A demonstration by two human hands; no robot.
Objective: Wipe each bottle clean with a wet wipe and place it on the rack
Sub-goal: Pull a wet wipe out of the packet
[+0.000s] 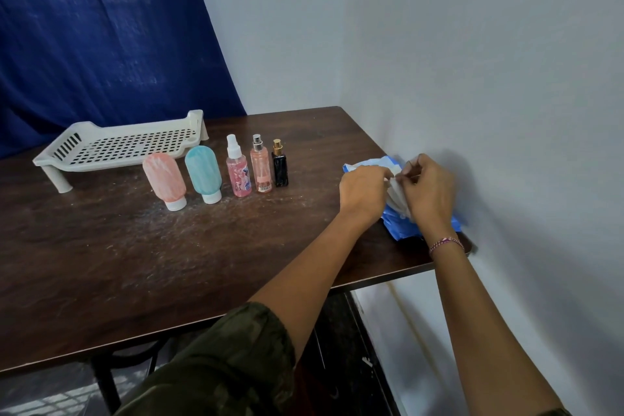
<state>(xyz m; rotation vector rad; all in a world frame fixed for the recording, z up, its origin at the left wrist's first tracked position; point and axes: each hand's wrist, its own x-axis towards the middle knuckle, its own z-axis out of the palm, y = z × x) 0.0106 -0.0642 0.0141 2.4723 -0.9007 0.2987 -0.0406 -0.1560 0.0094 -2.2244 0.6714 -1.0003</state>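
**Table stock, mid-frame: bottles, rack, wipes**

- Rack (128, 147): white, perforated, on short legs; upper left of the table (169, 263), nothing on it.
- Pink tube (164, 181) and teal tube (203, 174): standing on their white caps, side by side, just in front of the rack's right end.
- Pink spray bottle (238, 176), peach spray bottle (260, 169), black bottle (280, 169): upright in a close row to the right of the tubes, all on the tabletop.
- Blue pack (395, 223): at the right edge of the table, against the wall (472, 44).
- Wet wipe (395, 194): white, standing up out of the pack, between the two hands.
- Left hand (363, 191): fingers curled, pinching the wipe's left side.
- Right hand (427, 192): fingertips pinching the wipe's right side; bracelet (445, 242) at the wrist.
- Blue curtain (101, 27): upper left, behind the rack.
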